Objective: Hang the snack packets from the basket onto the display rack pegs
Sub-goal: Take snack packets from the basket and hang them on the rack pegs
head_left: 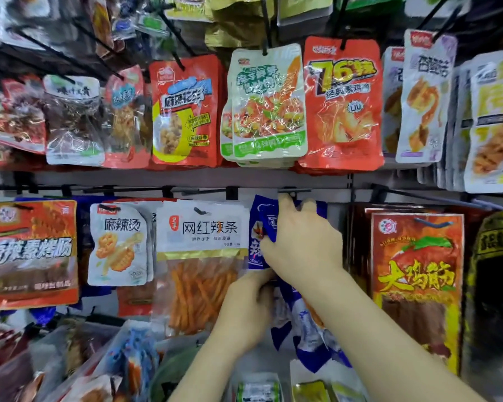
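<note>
Hanging step: your right hand pinches the top of the blue packets just under the peg, while your left hand grips their lower ends. Next, guide the hole onto the peg tip. The white packet and the red packet crowd both sides.

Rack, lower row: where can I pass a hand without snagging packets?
A bare grey strip runs between the top row's packets and the lower rail. A narrow gap shows between the blue packets and the orange packet. Elsewhere packets overlap; the left hand and right hand crowd the blue packets.
</note>
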Demonstrator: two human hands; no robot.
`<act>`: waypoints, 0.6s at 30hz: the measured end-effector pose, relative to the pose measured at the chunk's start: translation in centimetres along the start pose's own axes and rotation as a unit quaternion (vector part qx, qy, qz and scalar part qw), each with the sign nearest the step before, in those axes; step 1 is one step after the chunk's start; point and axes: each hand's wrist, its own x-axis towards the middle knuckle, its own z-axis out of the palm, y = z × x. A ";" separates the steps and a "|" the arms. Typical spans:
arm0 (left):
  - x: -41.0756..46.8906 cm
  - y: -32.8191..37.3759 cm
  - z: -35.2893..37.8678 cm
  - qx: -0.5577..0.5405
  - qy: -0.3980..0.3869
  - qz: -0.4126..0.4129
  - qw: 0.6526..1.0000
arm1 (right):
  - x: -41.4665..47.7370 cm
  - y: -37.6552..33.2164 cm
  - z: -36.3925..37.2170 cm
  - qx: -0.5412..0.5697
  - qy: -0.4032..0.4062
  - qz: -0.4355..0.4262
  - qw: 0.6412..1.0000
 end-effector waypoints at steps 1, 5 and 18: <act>-0.4 0.4 -0.4 -0.080 0.004 -0.024 0.996 | -0.1 0.0 0.1 0.014 -0.001 -0.003 1.000; -1.7 2.5 -0.8 -0.266 0.030 -0.067 0.961 | -0.6 0.9 0.2 0.155 -0.059 -0.014 0.986; -1.3 1.7 0.9 -0.086 0.075 -0.076 0.991 | -3.3 11.0 5.2 0.576 -0.184 0.217 0.766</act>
